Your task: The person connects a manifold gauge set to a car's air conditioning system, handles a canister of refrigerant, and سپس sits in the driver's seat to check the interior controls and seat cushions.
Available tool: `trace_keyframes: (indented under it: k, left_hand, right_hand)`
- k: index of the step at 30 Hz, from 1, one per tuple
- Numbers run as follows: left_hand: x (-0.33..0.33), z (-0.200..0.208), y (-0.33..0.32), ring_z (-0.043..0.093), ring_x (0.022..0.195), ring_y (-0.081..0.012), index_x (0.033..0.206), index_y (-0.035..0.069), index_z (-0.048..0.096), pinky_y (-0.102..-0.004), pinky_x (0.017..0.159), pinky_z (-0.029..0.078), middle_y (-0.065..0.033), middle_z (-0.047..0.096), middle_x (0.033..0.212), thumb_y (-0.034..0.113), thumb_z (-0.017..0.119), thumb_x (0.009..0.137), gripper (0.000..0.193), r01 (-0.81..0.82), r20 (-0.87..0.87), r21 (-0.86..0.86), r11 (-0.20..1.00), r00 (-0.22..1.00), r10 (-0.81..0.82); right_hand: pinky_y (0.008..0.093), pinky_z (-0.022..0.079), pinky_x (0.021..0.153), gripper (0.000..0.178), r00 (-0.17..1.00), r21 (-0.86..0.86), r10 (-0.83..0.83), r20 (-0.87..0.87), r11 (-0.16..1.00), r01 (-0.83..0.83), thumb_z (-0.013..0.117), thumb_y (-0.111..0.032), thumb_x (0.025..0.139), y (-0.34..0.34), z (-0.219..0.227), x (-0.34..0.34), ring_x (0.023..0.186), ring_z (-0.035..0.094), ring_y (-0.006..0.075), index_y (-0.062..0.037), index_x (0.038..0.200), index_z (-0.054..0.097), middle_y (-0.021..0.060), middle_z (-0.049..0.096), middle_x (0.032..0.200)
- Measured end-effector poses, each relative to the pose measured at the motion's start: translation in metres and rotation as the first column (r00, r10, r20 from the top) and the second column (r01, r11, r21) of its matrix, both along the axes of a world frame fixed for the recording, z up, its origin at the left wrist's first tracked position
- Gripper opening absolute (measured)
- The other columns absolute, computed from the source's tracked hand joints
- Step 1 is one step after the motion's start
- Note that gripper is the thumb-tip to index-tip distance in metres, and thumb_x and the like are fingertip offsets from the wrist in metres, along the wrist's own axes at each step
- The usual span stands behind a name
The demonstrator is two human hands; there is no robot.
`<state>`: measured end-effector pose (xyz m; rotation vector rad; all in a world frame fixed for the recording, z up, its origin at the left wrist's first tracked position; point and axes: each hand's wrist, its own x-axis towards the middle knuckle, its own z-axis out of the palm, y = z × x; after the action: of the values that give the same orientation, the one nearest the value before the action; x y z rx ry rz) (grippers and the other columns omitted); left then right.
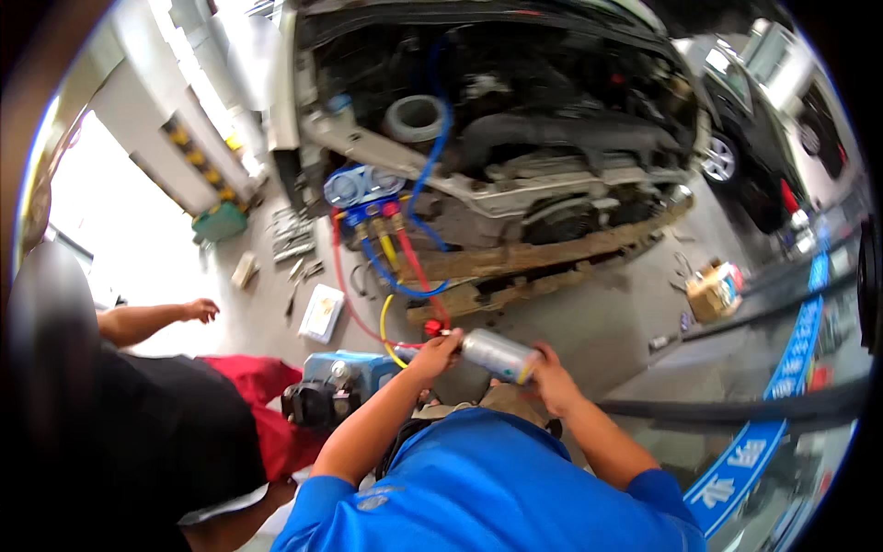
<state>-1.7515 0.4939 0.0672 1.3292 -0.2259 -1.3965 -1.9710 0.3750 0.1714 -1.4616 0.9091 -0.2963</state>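
A silver refrigerant can (495,351) lies on its side between my two hands, in front of my blue shirt. My left hand (438,357) is closed at its top end, by a small tap with a red knob (434,327). My right hand (555,385) grips the can's bottom end, slightly blurred. A red hose (418,271) runs down to the tap from a blue manifold gauge set (363,189) with two round dials, which hangs at the car's front. Yellow (387,317) and blue hoses (430,170) also come from the gauges; the blue one reaches into the engine bay.
An open engine bay (552,120) with its bumper off fills the far side. At my left stand a blue-and-black pump-like machine (345,377) and a person in dark clothes (166,423). Tools (292,235) lie on the floor; a cardboard box (713,293) and another car's windscreen (736,368) are right.
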Motion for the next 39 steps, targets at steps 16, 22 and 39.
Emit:
trace_keyframes:
  k: [16, 22, 39]
  left_hand:
    - [-0.025, 0.011, -0.014, 0.045, 0.055, -0.0098, 0.068, 0.006, 0.057, -0.026, 0.051, 0.035, -0.001, 0.051, 0.061, 0.056, 0.053, 0.087, 0.054, 0.01, 0.137, 0.081, 0.997, 0.99, -0.021]
    - [-0.028, -0.001, -0.011, 0.046, 0.057, -0.0102, 0.07, 0.006, 0.058, -0.0262, 0.052, 0.035, -0.0007, 0.051, 0.062, 0.057, 0.054, 0.086, 0.054, 0.023, 0.104, 0.095, 0.995, 0.994, -0.032]
    - [-0.026, -0.006, 0.013, 0.045, 0.058, -0.0121, 0.079, 0.002, 0.06, -0.0277, 0.055, 0.036, -0.0024, 0.051, 0.064, 0.054, 0.05, 0.089, 0.054, 0.07, 0.065, 0.042, 0.997, 0.995, -0.072]
  right_hand:
    - [0.0405, 0.055, 0.066, 0.065, 0.976, -0.487, 0.21, -0.063, 0.847, -0.213, 0.063, -0.015, 0.084, -0.01, -0.009, -0.02, 0.102, 0.055, 0.0291, -0.0082, 0.137, 0.026, 0.0146, 0.052, 0.116]
    - [0.0354, 0.054, 0.059, 0.053, 0.995, -0.025, 0.101, -0.019, 0.995, -0.102, 0.058, -0.02, 0.088, -0.004, -0.012, -0.02, 0.084, 0.062, 0.0261, -0.0054, 0.132, 0.033, 0.0132, 0.054, 0.112]
    - [0.0415, 0.051, 0.071, 0.054, 0.978, 0.637, -0.202, -0.046, 0.749, 0.184, 0.059, -0.035, 0.085, 0.02, -0.009, -0.003, 0.113, 0.048, 0.0292, -0.0069, 0.127, 0.04, 0.0163, 0.044, 0.126]
